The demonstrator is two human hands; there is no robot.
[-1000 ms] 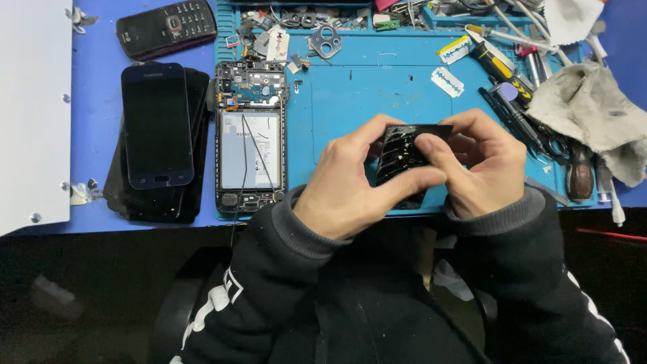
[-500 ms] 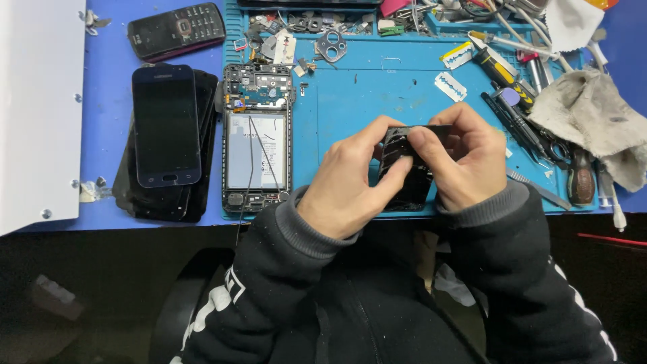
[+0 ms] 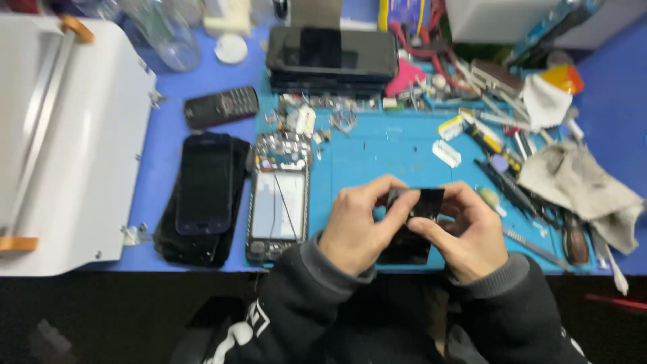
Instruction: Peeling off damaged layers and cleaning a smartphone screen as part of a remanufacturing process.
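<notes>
Both hands meet over the teal mat (image 3: 404, 158) on the blue tabletop (image 3: 162, 145). The left hand (image 3: 354, 229) and right hand (image 3: 468, 232) each keep a clenched grip on a small black phone part (image 3: 412, 222), pinched between thumbs and fingers at its top edge. At nine o'clock from it lies an opened phone frame (image 3: 278, 205), beyond that a stack of dark phones (image 3: 202, 195).

Left hand (image 3: 356, 232) and right hand (image 3: 468, 232) meet at chest height, fingers (image 3: 397, 217) curled and pinching together.
</notes>
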